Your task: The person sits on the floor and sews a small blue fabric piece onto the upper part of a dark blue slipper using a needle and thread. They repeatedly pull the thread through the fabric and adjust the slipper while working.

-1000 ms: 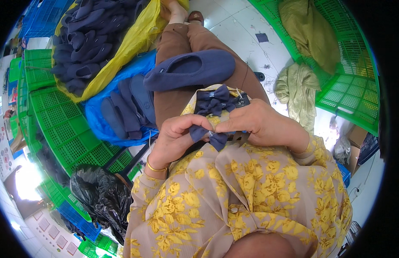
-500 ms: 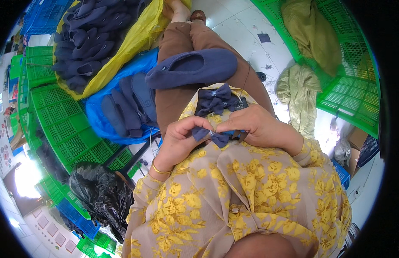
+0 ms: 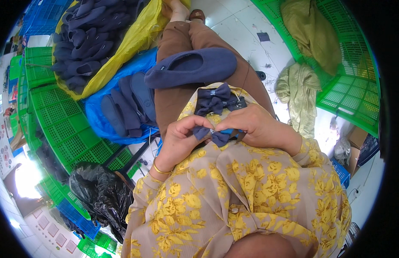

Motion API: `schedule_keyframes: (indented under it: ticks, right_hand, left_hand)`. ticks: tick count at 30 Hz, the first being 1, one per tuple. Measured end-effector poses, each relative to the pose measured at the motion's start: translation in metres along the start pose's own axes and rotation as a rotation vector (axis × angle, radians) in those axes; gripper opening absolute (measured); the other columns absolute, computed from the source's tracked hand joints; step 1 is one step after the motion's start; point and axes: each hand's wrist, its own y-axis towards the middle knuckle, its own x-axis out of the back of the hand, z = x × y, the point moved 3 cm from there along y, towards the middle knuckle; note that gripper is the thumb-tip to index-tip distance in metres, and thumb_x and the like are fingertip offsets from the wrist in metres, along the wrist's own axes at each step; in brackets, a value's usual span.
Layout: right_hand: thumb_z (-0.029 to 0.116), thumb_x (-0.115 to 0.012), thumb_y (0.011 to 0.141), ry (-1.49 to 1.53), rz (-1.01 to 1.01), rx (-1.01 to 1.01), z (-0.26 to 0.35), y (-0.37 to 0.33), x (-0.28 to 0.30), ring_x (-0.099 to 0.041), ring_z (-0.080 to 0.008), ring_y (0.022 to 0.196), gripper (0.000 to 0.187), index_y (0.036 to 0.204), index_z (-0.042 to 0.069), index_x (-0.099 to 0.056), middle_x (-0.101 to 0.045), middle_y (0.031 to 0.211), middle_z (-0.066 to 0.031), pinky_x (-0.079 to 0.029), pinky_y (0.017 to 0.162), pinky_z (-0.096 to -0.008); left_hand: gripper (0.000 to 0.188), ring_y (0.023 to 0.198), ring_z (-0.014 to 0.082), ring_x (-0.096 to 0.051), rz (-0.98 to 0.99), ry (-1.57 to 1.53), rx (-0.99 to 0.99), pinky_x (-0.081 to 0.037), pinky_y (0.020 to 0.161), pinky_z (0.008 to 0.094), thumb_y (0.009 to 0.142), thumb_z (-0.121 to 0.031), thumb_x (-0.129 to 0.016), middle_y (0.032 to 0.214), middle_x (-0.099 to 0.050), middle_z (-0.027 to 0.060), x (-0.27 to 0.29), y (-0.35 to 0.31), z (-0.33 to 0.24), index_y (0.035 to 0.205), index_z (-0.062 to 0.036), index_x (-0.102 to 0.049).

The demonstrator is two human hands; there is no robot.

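Note:
A small navy fabric bow [image 3: 219,139] is pinched between my two hands, close to my body. My left hand [image 3: 180,135] grips its left loop with thumb and forefinger. At its whitish centre, the thumb and forefinger of my right hand [image 3: 259,127] press together; a bit of blue and a dark strip show under that hand. Just beyond, more navy bows [image 3: 221,91] lie in the gathered cloth on my lap. A navy slip-on shoe [image 3: 165,76] rests across my brown-trousered thighs, its opening facing up.
To the left, several navy shoes [image 3: 135,101] lie on a blue bag [image 3: 94,109]. Behind them, a yellow sack [image 3: 117,64] holds a heap of similar shoes. Green crates [image 3: 64,124] line the left; another green crate [image 3: 350,96] with olive cloth stands right. A black plastic bag [image 3: 98,191] sits by my left elbow.
Almost nothing differs. My fingers shift very slightly at the bow, and the shoe on my thighs sits a touch further left in the picture.

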Motion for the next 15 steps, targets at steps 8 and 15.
schedule_keyframes:
  ticks: [8,15]
  right_hand:
    - [-0.012,-0.057,0.064,0.033,-0.020,0.009,0.0011,0.0010,0.0020,-0.065,-0.0338,0.082,0.047,0.106,0.007,-0.064,-0.068,0.091,-0.0130,-0.052,0.069,-0.0396]
    - [-0.008,-0.063,0.075,0.061,-0.070,-0.026,0.0028,0.0005,0.0030,-0.067,-0.0302,0.085,0.032,0.103,0.007,-0.066,-0.069,0.092,-0.0113,-0.052,0.071,-0.0338]
  left_hand:
    - [0.014,0.082,0.0084,-0.064,0.046,-0.034,-0.068,-0.052,0.074,0.0212,0.091,0.000,-0.063,0.098,-0.066,0.0038,-0.0008,0.0038,0.0012,0.105,0.0003,-0.063]
    - [0.018,0.089,0.0114,-0.064,-0.001,-0.241,-0.014,-0.052,0.081,0.0245,0.091,0.001,-0.062,0.100,-0.066,0.0049,0.0016,-0.0001,-0.0038,0.108,0.0001,-0.060]
